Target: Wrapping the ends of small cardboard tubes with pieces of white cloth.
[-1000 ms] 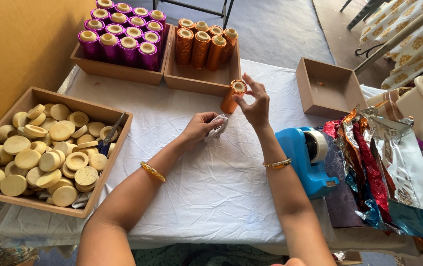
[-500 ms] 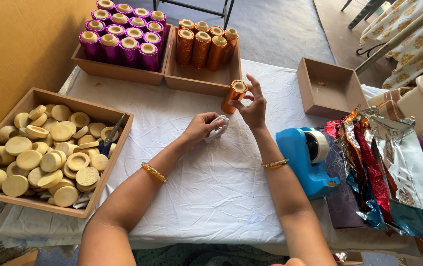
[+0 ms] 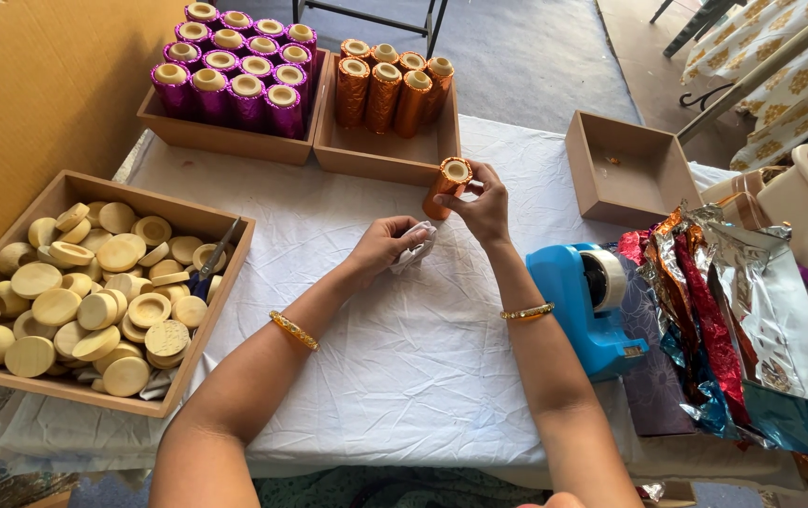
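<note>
Where the white-clothed worktop (image 3: pixel 423 357) begins at my left, a wooden tray (image 3: pixel 103 400) sits holding a heap of pale round wooden pieces (image 3: pixel 75 301), with a dark-handled tool (image 3: pixel 214 256) lying against its right wall. Behind it, at the far edge, a second wooden tray (image 3: pixel 188 136) holds upright rolls wrapped in purple foil (image 3: pixel 230 71). Just beside that, touching it, a third tray (image 3: pixel 376 160) carries four upright rolls in orange foil (image 3: pixel 390 89), with bare floor showing at its front.

My left hand (image 3: pixel 380 249) rests on the cloth near the middle, fingers curled shut around a small crumpled white wad (image 3: pixel 418 245). Just to its right and slightly raised, my right hand (image 3: pixel 479 207) grips an orange-foil roll (image 3: pixel 446 186) between fingertips and thumb; the roll is tilted, its open pale end facing up toward me, and it hangs above the cloth just in front of the orange tray. Each wrist bears a gold bangle (image 3: pixel 293 329).

Further right, an empty wooden tray (image 3: pixel 625 193) stands apart at the far edge. Near my right forearm sits a blue tape dispenser (image 3: pixel 583 310) with a pale roll mounted. At the right edge lies a loose pile of foil sheets (image 3: pixel 752 320) in red, silver, blue and purple.
</note>
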